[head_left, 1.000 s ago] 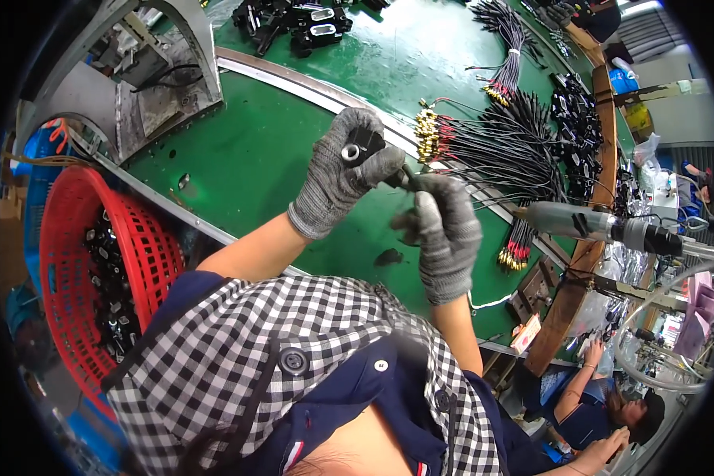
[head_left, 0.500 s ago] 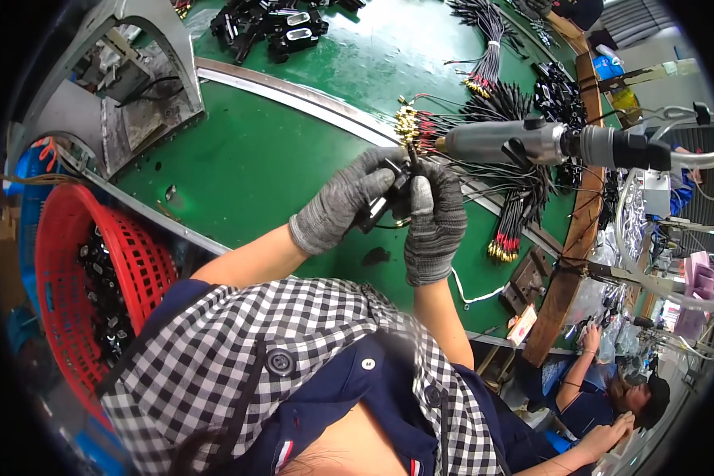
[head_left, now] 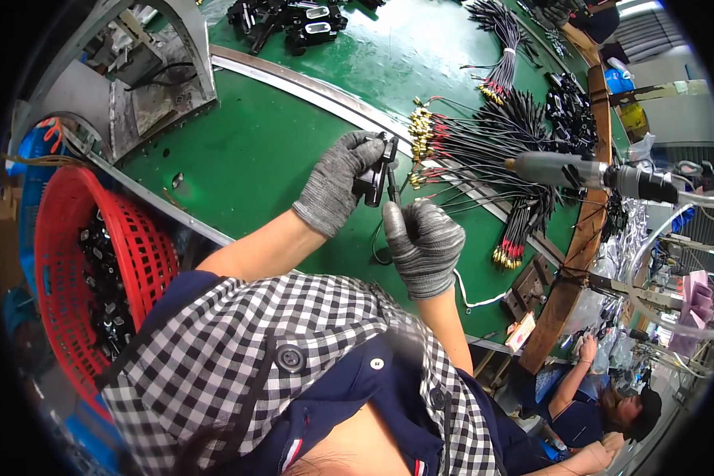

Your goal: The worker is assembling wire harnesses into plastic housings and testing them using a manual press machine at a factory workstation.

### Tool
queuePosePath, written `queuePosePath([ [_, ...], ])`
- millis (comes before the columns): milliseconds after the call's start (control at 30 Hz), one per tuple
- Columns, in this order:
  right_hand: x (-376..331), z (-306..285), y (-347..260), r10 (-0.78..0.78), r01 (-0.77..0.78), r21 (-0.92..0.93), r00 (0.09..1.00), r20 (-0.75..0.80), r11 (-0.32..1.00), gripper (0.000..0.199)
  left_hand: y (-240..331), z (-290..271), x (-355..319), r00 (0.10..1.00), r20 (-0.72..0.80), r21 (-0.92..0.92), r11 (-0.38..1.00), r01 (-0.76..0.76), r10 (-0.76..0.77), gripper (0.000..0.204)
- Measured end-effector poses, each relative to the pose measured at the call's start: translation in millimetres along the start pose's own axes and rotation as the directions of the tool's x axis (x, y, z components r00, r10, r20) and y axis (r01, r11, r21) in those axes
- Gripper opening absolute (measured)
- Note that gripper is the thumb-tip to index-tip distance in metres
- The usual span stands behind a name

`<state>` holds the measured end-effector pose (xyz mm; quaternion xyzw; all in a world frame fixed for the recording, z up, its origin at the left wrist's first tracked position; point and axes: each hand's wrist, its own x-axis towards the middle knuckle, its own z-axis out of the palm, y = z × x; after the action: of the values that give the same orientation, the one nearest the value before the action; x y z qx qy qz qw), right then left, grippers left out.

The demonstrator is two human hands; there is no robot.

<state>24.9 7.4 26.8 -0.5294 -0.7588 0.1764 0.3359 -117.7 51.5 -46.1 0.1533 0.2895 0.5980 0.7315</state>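
Note:
My left hand (head_left: 331, 186), in a grey knit glove, is closed on a small black plastic housing (head_left: 370, 190) held on edge above the green table. In a matching glove, my right hand (head_left: 426, 244) pinches a black cable (head_left: 393, 187) just to the right of the housing. The cable's upper end is close beside the housing; whether it is joined to it cannot be made out. A thin loop of cable hangs below, between the hands. To the right, apart from both hands, hangs a grey power screwdriver (head_left: 563, 170), its tip pointing left.
Many black cables (head_left: 484, 147) with red sleeves and gold tips lie right of my hands. A tied cable bundle (head_left: 506, 59) and black housings (head_left: 317, 30) lie farther back. A red basket (head_left: 147, 258) stands left, below a grey machine frame (head_left: 194, 47). A co-worker (head_left: 587, 408) sits at right.
The screwdriver has moved right, away from my hands. My right hand has dropped lower and apart from the left, and the housing has turned more upright. The view has shifted slightly.

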Motion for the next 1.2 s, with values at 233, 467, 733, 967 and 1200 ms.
queuePosePath([
  [233, 4.6, 9.7, 4.1, -0.091, 0.083, -0.117, 0.994, -0.064, 0.990, 0.028, 3.1, 15.5, -13.1, 0.999, -0.020, 0.086, 0.996, 0.038, -0.037, 0.028],
  [467, -1.5, 9.2, 5.5, -0.016, 0.017, -0.169, 1.000, 0.008, 0.985, 0.033, 23.4, 15.0, -15.2, 0.990, 0.085, 0.311, 0.947, 0.079, -0.111, 0.028],
  [733, 4.6, -1.5, 19.9, 0.015, -0.049, 0.133, 0.969, 0.245, 0.990, 0.032, 39.2, 22.7, -25.0, 0.990, 0.103, 0.845, 0.534, -0.033, -0.101, 0.032],
  [967, -8.8, 4.4, 23.4, 0.388, -0.585, 0.531, 0.809, 0.443, 0.614, 0.022, 32.9, 17.3, -19.5, 0.972, 0.189, 0.879, 0.466, -0.103, -0.142, 0.034],
  [1200, 10.3, -12.9, 20.2, -0.246, 0.236, 0.109, 0.966, 0.085, 0.966, 0.012, 19.7, 12.3, -15.0, 0.874, 0.026, 0.351, 0.823, 0.446, -0.484, 0.033],
])
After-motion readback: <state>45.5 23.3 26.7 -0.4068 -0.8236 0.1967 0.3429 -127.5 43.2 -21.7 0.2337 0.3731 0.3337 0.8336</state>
